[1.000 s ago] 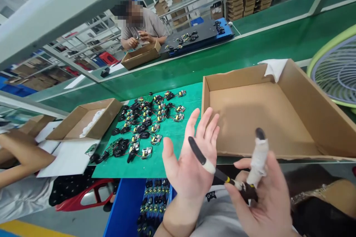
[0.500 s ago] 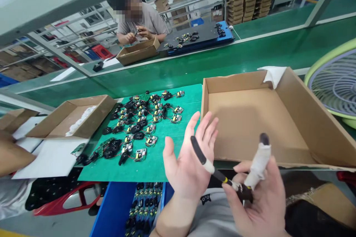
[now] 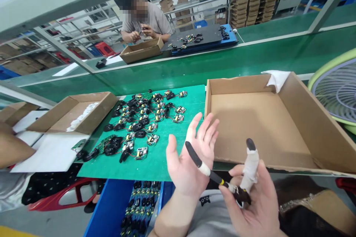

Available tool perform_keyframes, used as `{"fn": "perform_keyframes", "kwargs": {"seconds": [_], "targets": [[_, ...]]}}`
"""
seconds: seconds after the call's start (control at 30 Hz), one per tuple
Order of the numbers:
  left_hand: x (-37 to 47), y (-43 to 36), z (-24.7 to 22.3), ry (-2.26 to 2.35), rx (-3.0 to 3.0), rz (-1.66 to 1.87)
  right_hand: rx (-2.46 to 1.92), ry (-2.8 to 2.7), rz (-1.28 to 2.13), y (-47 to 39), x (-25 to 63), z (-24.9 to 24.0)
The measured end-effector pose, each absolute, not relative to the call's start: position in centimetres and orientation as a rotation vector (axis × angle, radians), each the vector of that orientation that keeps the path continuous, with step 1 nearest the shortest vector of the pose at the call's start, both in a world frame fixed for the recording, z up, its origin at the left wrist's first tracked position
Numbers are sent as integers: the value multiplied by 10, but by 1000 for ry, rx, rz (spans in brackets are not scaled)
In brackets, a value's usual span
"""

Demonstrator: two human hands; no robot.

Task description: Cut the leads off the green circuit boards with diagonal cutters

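Note:
My right hand grips a pair of pliers near the head, with the handles spread apart and pointing away from me. White tape is wrapped around the black handles, more thickly on the right one. My left hand is open, palm up with fingers spread. One handle crosses in front of the left palm; whether it touches the skin I cannot tell. Beyond the left hand, on a green mat, lie several small circuit boards wired to black plastic housings. The jaws are mostly hidden by my right fingers.
A large cardboard tray stands at the right, near a fan. Below the mat, a blue bin holds more boards. At left are a smaller cardboard box and someone's arm. A co-worker sits across the bench.
My right hand and the pliers have shifted slightly left, with the taped handle tilting more upright. My left hand stays open. The whole view has shifted a little.

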State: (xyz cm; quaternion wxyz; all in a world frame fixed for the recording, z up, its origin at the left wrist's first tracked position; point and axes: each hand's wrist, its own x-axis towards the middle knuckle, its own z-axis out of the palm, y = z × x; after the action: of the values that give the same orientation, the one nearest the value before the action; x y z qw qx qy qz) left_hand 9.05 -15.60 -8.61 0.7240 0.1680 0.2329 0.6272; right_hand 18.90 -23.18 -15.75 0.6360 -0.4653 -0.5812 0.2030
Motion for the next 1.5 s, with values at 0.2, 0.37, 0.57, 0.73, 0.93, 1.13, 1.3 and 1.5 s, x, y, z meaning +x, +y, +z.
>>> {"fn": "perform_keyframes", "kwargs": {"seconds": [0.2, 0.37, 0.57, 0.73, 0.93, 1.13, 1.3, 1.5], "targets": [[90, -155, -86, 522, 384, 1388, -1084, -1291, 517, -237, 191, -167], [90, -155, -87, 516, 377, 1394, -1072, -1381, 495, -238, 194, -167], [89, -155, -88, 503, 382, 1382, -1060, -1377, 443, -237, 192, -168], [89, -155, -88, 546, 384, 1381, -1056, -1311, 474, -236, 191, -171], [87, -153, -87, 526, 315, 1376, -1071, -1285, 509, -236, 188, -167], [81, -148, -84, 502, 244, 1339, -1142, -1105, 627, -234, 201, -148], [85, -151, -84, 516, 331, 1338, -1151, -1154, 661, -233, 206, -142], [92, -159, -87, 468, 428, 1372, -1158, -1286, 569, -233, 194, -151]]}}
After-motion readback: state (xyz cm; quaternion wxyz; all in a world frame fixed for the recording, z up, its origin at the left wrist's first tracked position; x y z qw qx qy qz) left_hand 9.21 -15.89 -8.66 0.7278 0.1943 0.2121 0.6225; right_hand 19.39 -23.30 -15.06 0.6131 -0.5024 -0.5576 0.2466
